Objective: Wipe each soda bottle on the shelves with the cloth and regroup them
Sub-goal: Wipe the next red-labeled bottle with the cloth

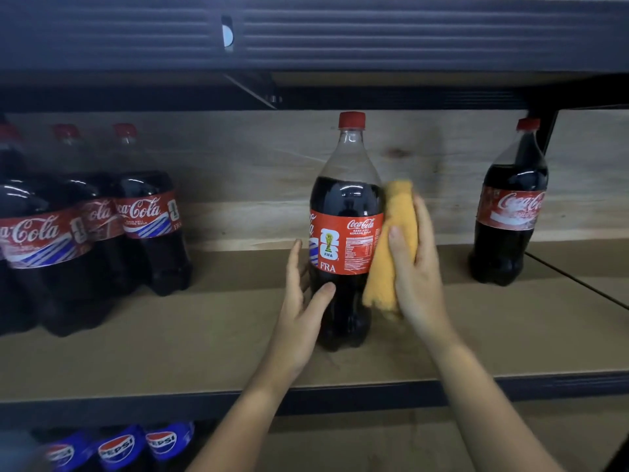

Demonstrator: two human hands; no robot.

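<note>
bottle centre stage: one upright cola bottle (345,229) stands alone on the brown board shelf (170,345), and everything else is placed relative to it. the left hand (301,301) cups its lower left side, thumb laid across the dark front and fingers reaching round behind, a loose grasping grip that likely steadies the bottle so it does not spin or tip under the wiping. the right hand (413,264) clutches a folded orange cloth (391,247) and presses it flat against the bottle's right flank, over the label edge and the shoulder above it, so this looks like the wiping step itself. the cloth looks soft and nappy, bunched into a thick pad; the bottle is smooth clear plastic with a red screw cap, a glossy red label and a lobed base. well to the left of it a huddle of similar bottles (102,233) stands close together, probably the group it will join. well to the right a single bottle (509,212) waits apart near a dark upright. below and to the left, blue-labelled pepsi bottles (119,447) show on the shelf beneath.
</note>
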